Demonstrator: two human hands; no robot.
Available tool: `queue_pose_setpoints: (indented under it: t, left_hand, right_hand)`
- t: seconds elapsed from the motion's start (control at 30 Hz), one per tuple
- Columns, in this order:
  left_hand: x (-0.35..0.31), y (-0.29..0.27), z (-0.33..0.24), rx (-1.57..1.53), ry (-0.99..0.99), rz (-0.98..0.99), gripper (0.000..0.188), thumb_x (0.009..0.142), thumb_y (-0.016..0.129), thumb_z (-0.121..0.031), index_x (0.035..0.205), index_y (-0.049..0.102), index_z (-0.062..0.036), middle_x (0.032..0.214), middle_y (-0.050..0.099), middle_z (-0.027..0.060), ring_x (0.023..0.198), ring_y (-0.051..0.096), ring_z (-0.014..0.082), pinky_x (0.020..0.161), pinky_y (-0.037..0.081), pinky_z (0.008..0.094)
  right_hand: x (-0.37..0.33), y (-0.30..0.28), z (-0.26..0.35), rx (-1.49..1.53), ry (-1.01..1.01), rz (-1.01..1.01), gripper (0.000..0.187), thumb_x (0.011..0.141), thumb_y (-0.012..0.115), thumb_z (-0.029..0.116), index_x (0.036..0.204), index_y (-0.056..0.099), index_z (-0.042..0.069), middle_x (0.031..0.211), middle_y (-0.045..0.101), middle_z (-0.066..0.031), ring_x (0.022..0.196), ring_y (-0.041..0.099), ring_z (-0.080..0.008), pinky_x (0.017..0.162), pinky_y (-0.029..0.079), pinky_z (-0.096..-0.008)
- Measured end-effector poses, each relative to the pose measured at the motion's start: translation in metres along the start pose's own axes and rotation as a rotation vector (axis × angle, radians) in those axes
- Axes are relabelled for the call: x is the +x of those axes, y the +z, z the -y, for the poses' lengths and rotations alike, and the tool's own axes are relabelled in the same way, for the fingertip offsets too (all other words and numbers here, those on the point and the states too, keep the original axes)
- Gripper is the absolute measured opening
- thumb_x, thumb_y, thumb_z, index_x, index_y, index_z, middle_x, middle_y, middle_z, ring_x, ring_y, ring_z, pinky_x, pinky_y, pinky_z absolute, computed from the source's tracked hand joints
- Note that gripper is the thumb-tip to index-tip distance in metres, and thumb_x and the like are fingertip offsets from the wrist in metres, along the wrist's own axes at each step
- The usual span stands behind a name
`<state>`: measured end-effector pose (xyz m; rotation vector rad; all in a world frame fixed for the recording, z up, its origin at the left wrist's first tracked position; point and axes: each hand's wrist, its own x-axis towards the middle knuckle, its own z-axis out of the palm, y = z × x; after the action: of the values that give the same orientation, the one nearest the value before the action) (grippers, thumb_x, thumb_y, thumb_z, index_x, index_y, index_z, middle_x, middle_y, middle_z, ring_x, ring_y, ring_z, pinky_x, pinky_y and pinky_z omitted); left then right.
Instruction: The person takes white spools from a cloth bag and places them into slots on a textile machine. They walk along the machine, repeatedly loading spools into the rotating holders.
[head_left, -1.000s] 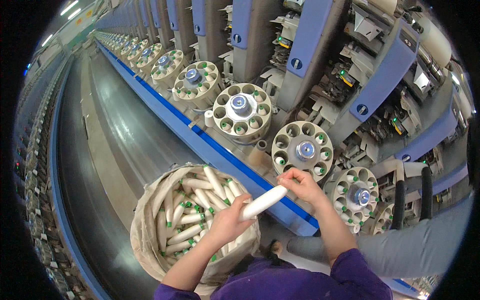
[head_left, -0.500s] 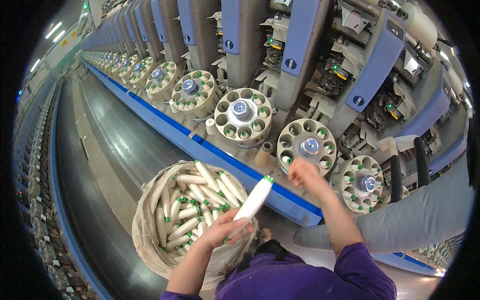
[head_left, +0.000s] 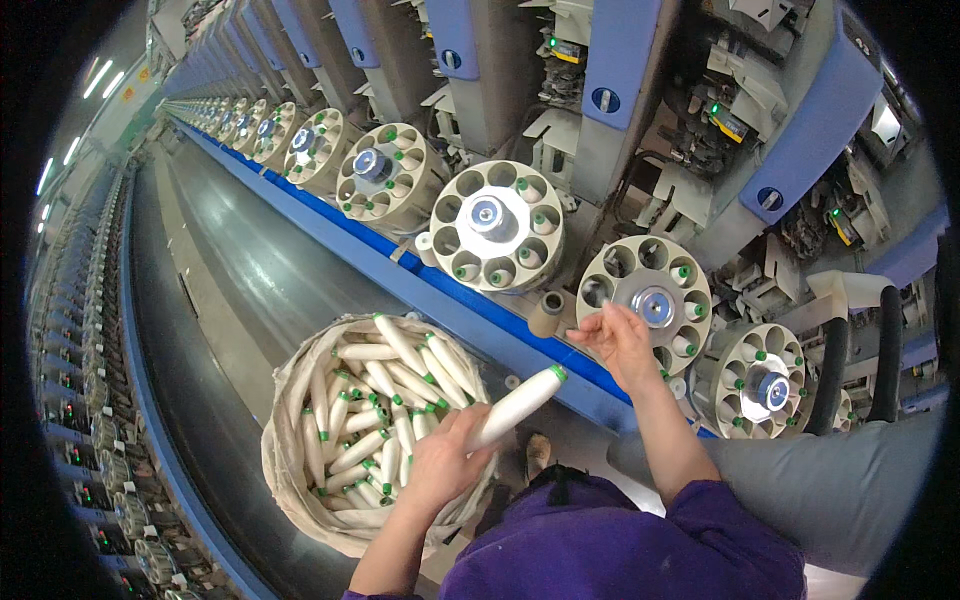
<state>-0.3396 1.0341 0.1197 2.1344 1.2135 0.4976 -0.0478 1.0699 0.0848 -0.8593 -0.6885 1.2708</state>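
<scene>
Gripping a white bobbin (head_left: 515, 408) in the left hand (head_left: 448, 462), green-tipped toward two o'clock. Half-curling the right hand (head_left: 620, 345) near a round magazine (head_left: 655, 306) at one o'clock; cannot tell if pinching anything. At nine o'clock from bobbin, a bobbin-filled cloth sack (head_left: 280, 425).

Ceiling tubes (head_left: 98, 78) bright; glare on round holder (head_left: 503, 240); fisheye-bent edges

The bobbin (head_left: 517, 407) looks smooth — the sack (head_left: 284, 450), cloth.
</scene>
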Motion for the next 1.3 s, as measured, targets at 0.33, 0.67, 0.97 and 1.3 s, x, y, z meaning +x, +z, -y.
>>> queue_pose_setpoints:
  t: [0.33, 0.67, 0.97, 1.3]
  left_hand:
    - [0.034, -0.004, 0.011, 0.058, 0.062, -0.046, 0.051, 0.073, 0.071, -0.013, 0.121, 0.053, -0.0163, 0.1, 0.06, 0.0106, 0.087, 0.062, 0.0336, 0.069, 0.052, 0.0432]
    - [0.047, -0.025, 0.026, 0.204, 0.231, -0.112, 0.055, 0.067, 0.072, -0.006, 0.119, 0.057, -0.0168, 0.099, 0.059, 0.0063, 0.083, 0.062, 0.0274, 0.067, 0.053, 0.0389]
    - [0.03, -0.032, 0.059, -0.286, -0.206, -0.118, 0.05, 0.078, 0.073, -0.015, 0.121, 0.052, -0.0025, 0.11, 0.062, 0.0206, 0.1, 0.062, 0.0346, 0.087, 0.048, 0.0379]
    - [-0.021, -0.044, 0.075, -0.549, -0.318, -0.312, 0.053, 0.078, 0.076, -0.014, 0.123, 0.049, -0.0051, 0.106, 0.06, 0.01, 0.098, 0.057, 0.0168, 0.086, 0.046, 0.0301]
  right_hand:
    - [0.023, 0.002, 0.018, -0.18, 0.031, -0.037, 0.017, 0.097, 0.054, 0.024, 0.091, 0.058, 0.009, 0.088, 0.063, -0.0009, 0.055, 0.039, -0.0007, 0.046, 0.029, -0.0174]
    - [0.02, 0.034, -0.007, -0.532, 0.025, 0.356, 0.021, 0.082, 0.073, 0.014, 0.1, 0.066, 0.006, 0.102, 0.065, -0.0048, 0.092, 0.06, -0.012, 0.082, 0.046, -0.0266]
    - [0.027, 0.1, -0.044, -0.986, -0.532, 0.407, 0.014, 0.082, 0.07, 0.011, 0.077, 0.059, 0.005, 0.111, 0.065, -0.0085, 0.112, 0.058, -0.0274, 0.096, 0.041, -0.0381]
    - [0.047, 0.113, -0.096, -0.573, -0.005, 0.217, 0.014, 0.095, 0.058, 0.016, 0.098, 0.059, 0.002, 0.099, 0.064, -0.0044, 0.09, 0.058, -0.01, 0.082, 0.047, -0.0274]
